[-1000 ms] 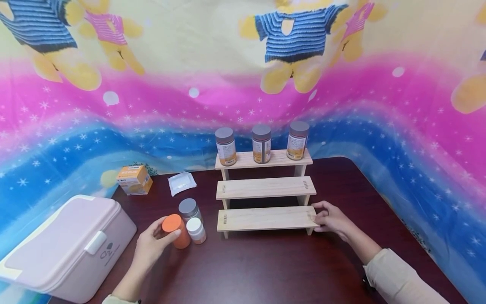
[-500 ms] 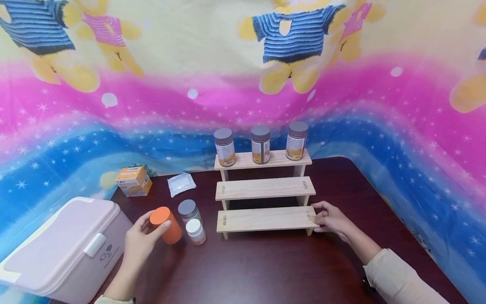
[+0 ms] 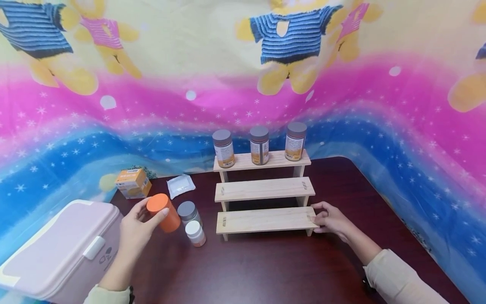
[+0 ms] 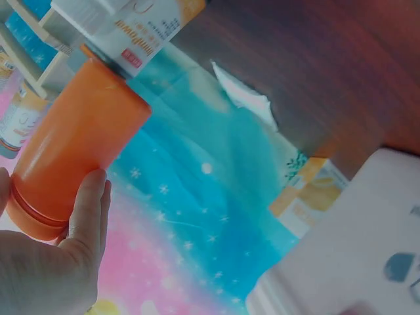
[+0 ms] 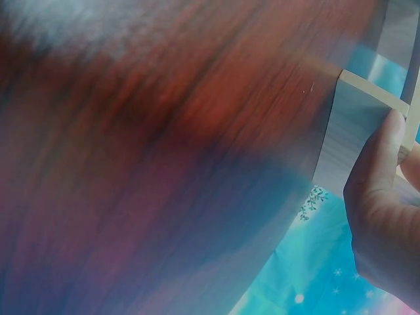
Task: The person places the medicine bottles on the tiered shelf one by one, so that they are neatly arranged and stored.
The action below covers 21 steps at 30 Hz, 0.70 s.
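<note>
Left hand (image 3: 136,230) pinches a tilted orange bottle (image 3: 167,216) near its top, seemingly for control; right hand (image 3: 332,218) grips one end of the rack (image 3: 262,220), probably steadying it.

Of my own, I count one left hand (image 3: 136,230) and one right hand (image 3: 332,220), two hands in all. Before me I count four grey-lidded jars (image 3: 259,146), one orange bottle (image 3: 167,216), one small white bottle (image 3: 195,233), and one wooden stand (image 3: 265,188) with three shelves (image 3: 265,220). Besides those, I count one small yellow box (image 3: 133,184), one white packet (image 3: 181,186), one large pale pink box (image 3: 57,249) and a single worktop (image 3: 235,274).
</note>
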{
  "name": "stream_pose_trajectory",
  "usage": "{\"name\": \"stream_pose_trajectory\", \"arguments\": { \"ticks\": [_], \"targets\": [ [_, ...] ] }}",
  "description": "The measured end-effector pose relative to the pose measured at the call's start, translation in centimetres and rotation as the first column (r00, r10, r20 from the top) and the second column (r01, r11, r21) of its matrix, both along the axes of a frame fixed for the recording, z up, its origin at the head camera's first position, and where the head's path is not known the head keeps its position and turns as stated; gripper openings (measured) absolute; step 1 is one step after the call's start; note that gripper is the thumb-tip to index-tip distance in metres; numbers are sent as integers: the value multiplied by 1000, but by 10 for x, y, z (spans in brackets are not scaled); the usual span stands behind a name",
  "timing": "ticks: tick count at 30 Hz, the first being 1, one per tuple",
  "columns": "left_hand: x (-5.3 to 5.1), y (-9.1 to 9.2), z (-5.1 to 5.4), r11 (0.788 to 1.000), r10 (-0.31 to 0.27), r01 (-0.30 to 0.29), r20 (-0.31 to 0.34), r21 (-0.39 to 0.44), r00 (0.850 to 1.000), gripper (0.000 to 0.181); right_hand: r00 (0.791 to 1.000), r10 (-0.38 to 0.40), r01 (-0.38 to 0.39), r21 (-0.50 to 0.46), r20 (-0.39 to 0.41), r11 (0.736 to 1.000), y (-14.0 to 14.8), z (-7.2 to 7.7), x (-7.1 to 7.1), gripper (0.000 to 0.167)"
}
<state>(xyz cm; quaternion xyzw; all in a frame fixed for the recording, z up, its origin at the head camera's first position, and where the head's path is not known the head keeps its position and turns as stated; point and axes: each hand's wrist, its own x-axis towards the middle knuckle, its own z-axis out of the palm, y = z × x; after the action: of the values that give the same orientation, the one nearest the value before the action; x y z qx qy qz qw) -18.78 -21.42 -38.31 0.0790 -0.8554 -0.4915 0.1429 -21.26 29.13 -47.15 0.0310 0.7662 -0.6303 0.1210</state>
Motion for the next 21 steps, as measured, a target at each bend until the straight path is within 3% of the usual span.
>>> {"name": "stream_pose_trajectory", "arguments": {
  "ticks": [6,12,21],
  "targets": [
    [-3,0,10,1000,3,-3,-9,-26,1000,71,1000,-8,8,9,8,1000,-1,-1,0,57],
    [-4,-1,28,1000,28,-27,-41,3,999,68,1000,-2,1,3,9,1000,-1,-1,0,57],
    [-15,11,48,1000,30,-29,-64,9,998,66,1000,-1,1,-10,7,1000,0,0,0,58]
  ]
}}
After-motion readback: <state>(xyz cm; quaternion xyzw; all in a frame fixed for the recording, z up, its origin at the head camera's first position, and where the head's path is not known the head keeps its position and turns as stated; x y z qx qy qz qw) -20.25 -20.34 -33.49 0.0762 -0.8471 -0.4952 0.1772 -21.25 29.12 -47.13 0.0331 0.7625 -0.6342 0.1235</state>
